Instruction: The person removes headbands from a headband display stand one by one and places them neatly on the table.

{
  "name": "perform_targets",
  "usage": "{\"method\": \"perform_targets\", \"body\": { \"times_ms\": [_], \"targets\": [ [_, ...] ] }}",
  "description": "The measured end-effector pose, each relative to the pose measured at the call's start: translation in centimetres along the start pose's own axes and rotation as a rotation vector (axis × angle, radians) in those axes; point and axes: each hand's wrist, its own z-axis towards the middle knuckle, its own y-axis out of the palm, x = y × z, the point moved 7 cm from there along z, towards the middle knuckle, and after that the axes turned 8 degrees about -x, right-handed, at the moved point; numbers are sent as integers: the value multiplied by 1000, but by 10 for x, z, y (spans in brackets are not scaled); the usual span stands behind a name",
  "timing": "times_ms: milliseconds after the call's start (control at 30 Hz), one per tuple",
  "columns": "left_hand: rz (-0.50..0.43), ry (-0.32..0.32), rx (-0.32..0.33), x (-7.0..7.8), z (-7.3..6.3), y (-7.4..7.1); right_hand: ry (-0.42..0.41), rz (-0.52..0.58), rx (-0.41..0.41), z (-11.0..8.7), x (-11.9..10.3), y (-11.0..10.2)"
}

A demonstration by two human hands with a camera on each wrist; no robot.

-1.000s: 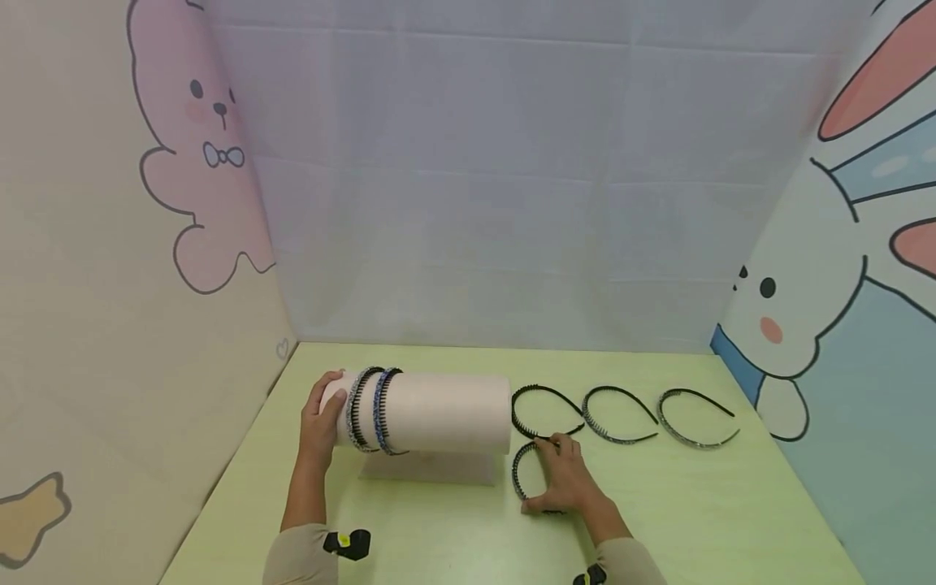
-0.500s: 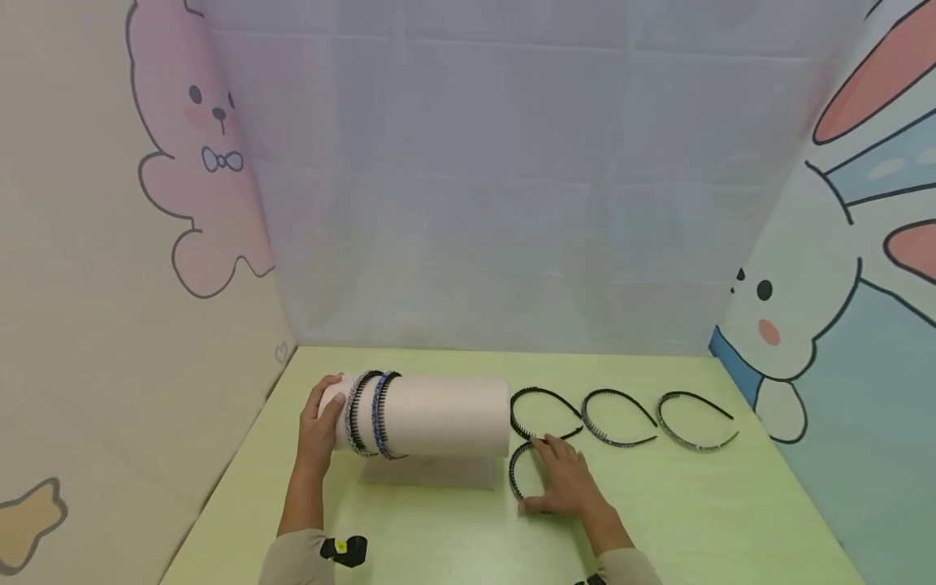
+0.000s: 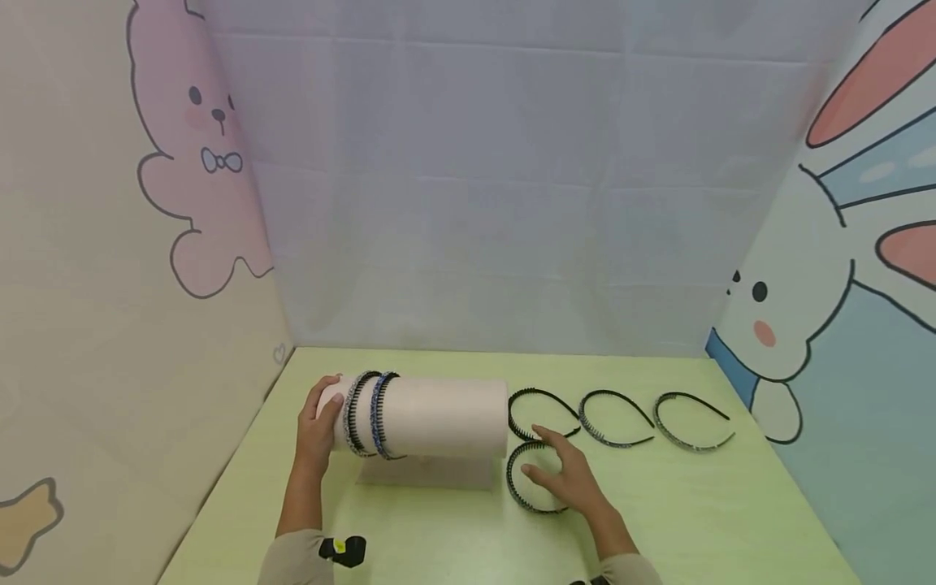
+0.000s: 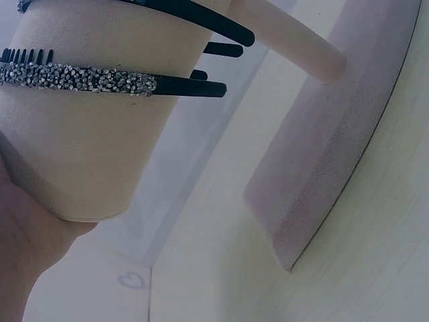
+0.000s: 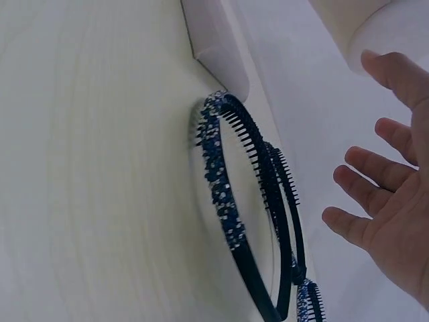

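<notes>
R hand (image 3: 574, 481) above headband (image 5: 218, 178), fingers (image 5: 380, 168) spread; L hand (image 3: 316, 426) grips wht roll (image 3: 442, 417) end.

In the head view the tabletop (image 3: 431, 528) is lit softly and evenly, and a pale sheen is spread toward its front edge. In the right wrist view a blurred shadow is cast beside the headband (image 5: 220, 181). Both wrist views are rendered dimmer and bluish.
</notes>
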Motion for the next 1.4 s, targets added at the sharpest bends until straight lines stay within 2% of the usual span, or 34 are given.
{"method": "perform_targets", "body": {
  "times_ms": [233, 400, 467, 767, 933, 1133, 1400],
  "targets": [
    [11, -14, 11, -1, 1, -1, -105, 101, 41, 9, -26, -12],
    [2, -31, 8, -4, 1, -1, -163, 184, 14, 11, -63, -21],
    [3, -31, 7, -4, 0, -1, -179, 185, 9, 12, -78, -24],
    [-7, -32, 10, -2, -1, -1, -267, 195, -28, 26, -110, -30],
    [-14, -25, 8, -1, -1, 0, -299, 180, -20, 34, -131, -33],
    [-6, -23, 13, -1, -2, -1, -355, 179, -46, 42, -150, -30],
    [-16, -19, 12, -1, -2, 0, -450, 254, -75, 54, -171, -24]
  ]
}}
